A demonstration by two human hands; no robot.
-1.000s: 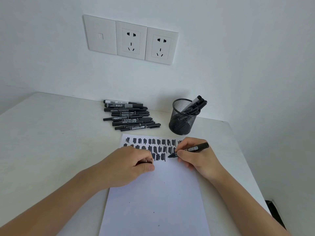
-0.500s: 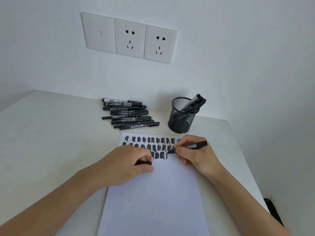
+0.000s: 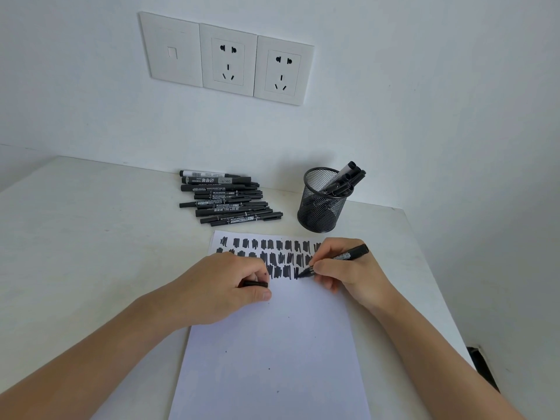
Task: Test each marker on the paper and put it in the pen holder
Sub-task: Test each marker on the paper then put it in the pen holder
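Marker tip on the paper, cap in the other hand.

At frame centre the right hand point(image 3: 345, 272) pinches a marker point(image 3: 339, 259), its tip touching the paper point(image 3: 272, 353) beside rows of black strokes; the left hand point(image 3: 224, 286) grips the cap point(image 3: 256, 284). Above, a mesh pen holder point(image 3: 321, 204) holds markers; more markers point(image 3: 227, 198) lie stacked on the table point(image 3: 91, 237).

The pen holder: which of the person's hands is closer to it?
Right. The right hand, gripping a marker, sits just in front of the pen holder; the left hand, holding the cap, rests on the paper farther to the left.
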